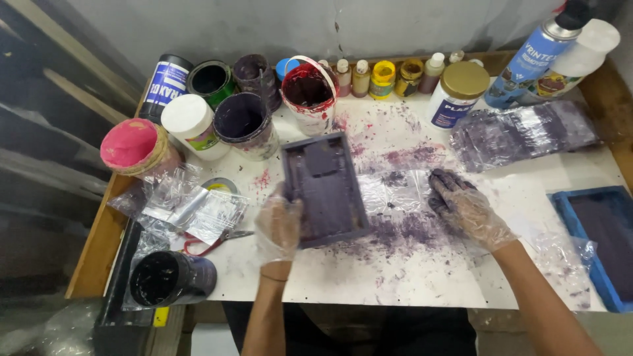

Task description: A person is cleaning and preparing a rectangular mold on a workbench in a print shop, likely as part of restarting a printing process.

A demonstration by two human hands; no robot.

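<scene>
**Purple mould lifted, sheet still smeared**

White tabletop [409, 277], speckled with purple powder, fills our view from the near edge to the grey wall. Nearest us, off to the outer side of our left fingers, lies a black jar [168, 278] on its side, and between it and those fingers sit red-handled scissors [212, 242] and crumpled clear wrap [191, 207].

Our left hand [279, 227], in a thin clear glove, grips the purple tray [324, 188] by its near left edge, fingers curled shut around the rim, the tray tilted up off the table. We judge it already filled or coated, since its inside looks evenly purple. Our right hand [465, 204], also gloved and heavily stained, lies flat with fingers spread wide on the plastic sheet [395, 191], holding nothing. The sheet under those fingertips carries thick purple smears, so cleaning or spreading there seems unfinished.

Beyond the right fingertips rests a stack of purple-stained bags [527, 132], and to their outer side a blue tray [603, 237] holds a dark purple fill, which looks finished.

Farther past both hands stand the open tubs: a purple tub [244, 122], a red bucket [308, 95], a pink-lidded jar [132, 146], a white jar [190, 122], a row of small bottles [389, 76], and a spray can [544, 53] against the wall.
</scene>
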